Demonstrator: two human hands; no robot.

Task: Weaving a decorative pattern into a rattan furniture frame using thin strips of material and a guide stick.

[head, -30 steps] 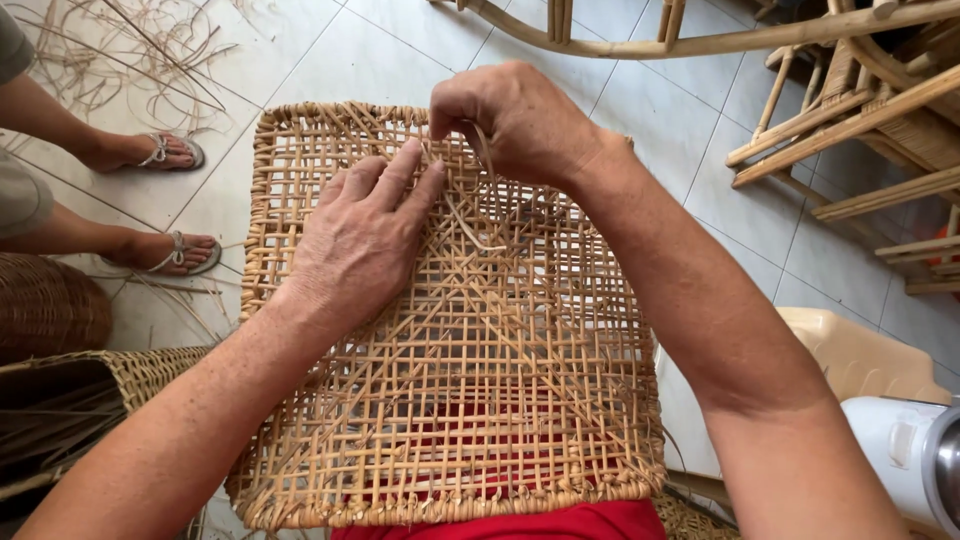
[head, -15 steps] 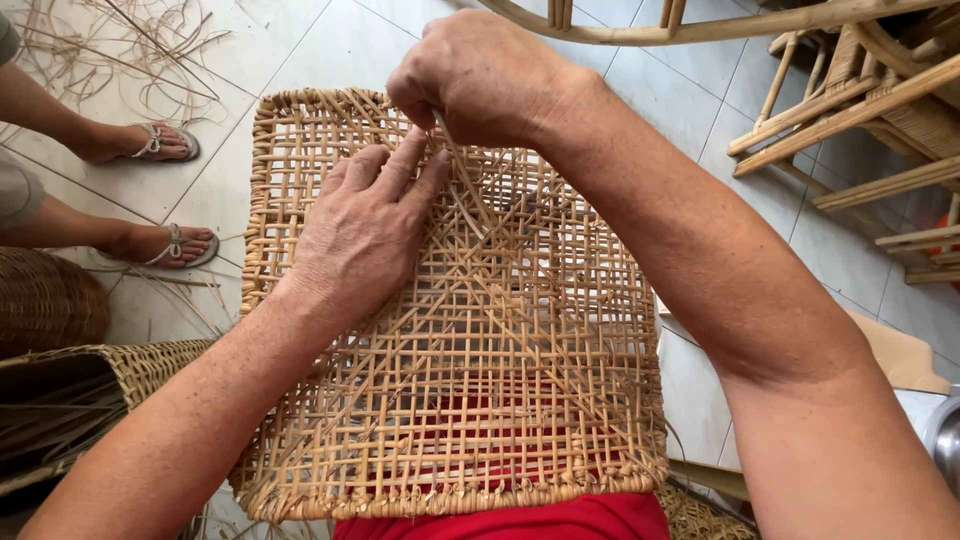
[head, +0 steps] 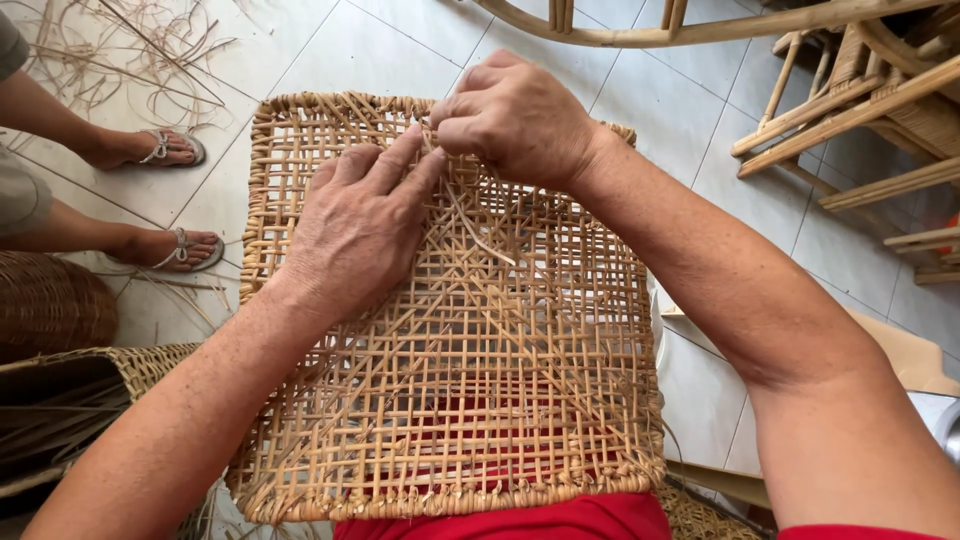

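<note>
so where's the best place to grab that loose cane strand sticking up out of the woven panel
Probably at its free tip, coming from above. The loose cane strand lies slanted across the woven panel, its lower end lifted clear of the mesh, so fingertips can pinch it there. The right hand is closed at its upper end, and the left hand lies flat on the weave beside it, so the near side is open.

The pale tiled floor point(head: 640, 90) carries everything here. Well to the left of the left hand point(head: 360, 225), loose cane strands point(head: 120, 50) lie scattered on the tiles, and two sandalled feet point(head: 165, 195) of another person stand there. Lower left, woven baskets point(head: 60, 340) sit on the floor. To the right of the right hand point(head: 520, 120), wooden chair frames point(head: 860, 110) stand on the tiles.
</note>
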